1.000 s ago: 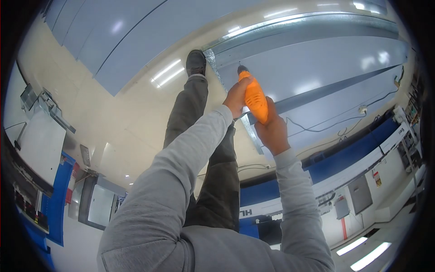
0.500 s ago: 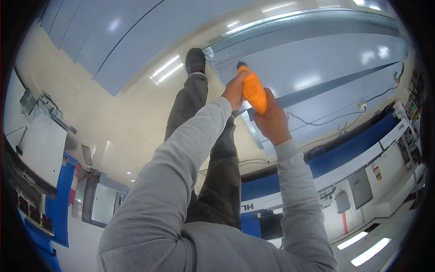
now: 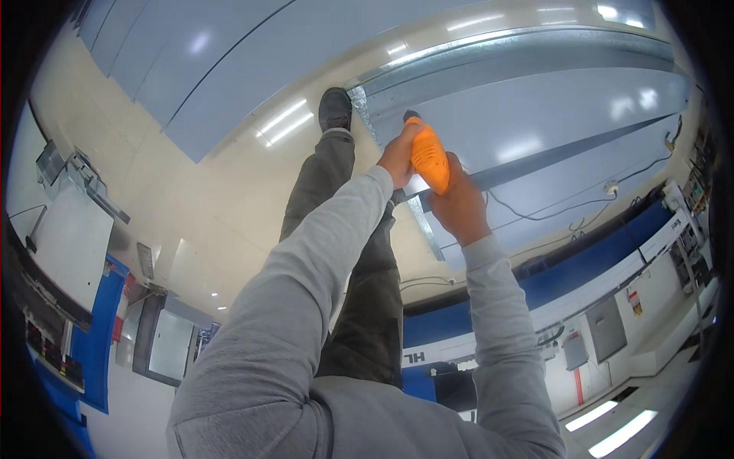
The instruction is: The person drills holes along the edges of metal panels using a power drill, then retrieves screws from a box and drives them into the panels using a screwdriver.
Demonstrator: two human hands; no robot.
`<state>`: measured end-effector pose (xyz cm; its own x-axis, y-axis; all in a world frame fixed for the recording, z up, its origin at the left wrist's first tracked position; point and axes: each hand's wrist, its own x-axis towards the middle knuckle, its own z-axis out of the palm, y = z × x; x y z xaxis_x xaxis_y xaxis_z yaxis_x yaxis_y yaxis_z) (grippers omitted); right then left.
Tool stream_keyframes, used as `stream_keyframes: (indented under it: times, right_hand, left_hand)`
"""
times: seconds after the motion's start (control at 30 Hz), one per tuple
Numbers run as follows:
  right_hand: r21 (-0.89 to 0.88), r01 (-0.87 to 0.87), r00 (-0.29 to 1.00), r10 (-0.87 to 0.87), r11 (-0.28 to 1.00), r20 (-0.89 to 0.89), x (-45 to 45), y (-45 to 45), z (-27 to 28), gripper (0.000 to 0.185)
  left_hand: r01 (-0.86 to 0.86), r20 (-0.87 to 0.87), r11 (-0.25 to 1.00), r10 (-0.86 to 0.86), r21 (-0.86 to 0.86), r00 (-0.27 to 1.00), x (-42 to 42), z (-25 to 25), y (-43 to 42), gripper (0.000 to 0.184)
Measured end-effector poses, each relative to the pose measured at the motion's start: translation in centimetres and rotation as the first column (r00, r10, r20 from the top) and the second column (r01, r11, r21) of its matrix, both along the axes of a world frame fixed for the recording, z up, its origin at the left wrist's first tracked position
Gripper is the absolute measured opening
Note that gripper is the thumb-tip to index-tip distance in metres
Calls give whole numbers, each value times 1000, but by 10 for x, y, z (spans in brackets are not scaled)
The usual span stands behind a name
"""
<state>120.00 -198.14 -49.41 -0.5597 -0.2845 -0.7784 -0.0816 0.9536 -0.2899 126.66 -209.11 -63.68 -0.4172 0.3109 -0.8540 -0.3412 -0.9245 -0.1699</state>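
Observation:
Both my hands grip an orange power drill (image 3: pixel 430 157) with a dark chuck. My left hand (image 3: pixel 398 157) is wrapped round its front part, near the chuck. At the rear, my right hand (image 3: pixel 459 205) closes round the handle, which the palm mostly hides. The chuck points away from me, over a long grey sheet-metal panel (image 3: pixel 489 115) with a folded metal edge. Whether the tip touches the panel I cannot tell. My feet stand by the panel's near end, one dark shoe (image 3: pixel 335 109) beside its corner.
Other large grey panels (image 3: pixel 183 61) lie at the upper left on the shiny beige floor (image 3: pixel 206 206). A dark cable (image 3: pixel 535 216) runs across the panel at the right. Blue and white machinery (image 3: pixel 436 325) stands at the right, and a white machine (image 3: pixel 73 229) at the left.
The view has shifted slightly, so the panels and floor sit a little lower. Both hands keep their hold on the drill, nearly in the same place.

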Motion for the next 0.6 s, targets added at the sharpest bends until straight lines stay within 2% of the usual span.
stream_keyframes:
  times: [0.07, 0.17, 0.27, 0.37, 0.47, 0.6]
  right_hand:
    - [-27, -76, 987, 72, 997, -141, 7, 5, -4, 84]
    - [-76, 38, 998, -41, 996, -44, 5, 5, -4, 91]
    - [11, 180, 974, -179, 984, 138, 6, 11, -7, 92]
    - [30, 122, 984, -124, 992, 125, 9, 13, -10, 90]
    - [-26, 161, 973, -154, 987, 169, 8, 13, -9, 90]
    - [-24, 160, 976, -154, 987, 156, 13, 18, -11, 90]
  left_hand:
    - [1, 2, 1000, -1, -11, 1000, 0, -2, 1, 57]
    - [47, 26, 999, -46, -27, 999, 1, -3, 0, 58]
    - [88, 10, 996, -88, -25, 996, 4, -3, 0, 59]
    - [67, 27, 997, -66, -38, 997, 9, -14, 8, 60]
    - [32, 31, 999, -31, -41, 999, 7, -9, 7, 60]
    - [69, 21, 997, -68, -37, 997, 11, -14, 7, 60]
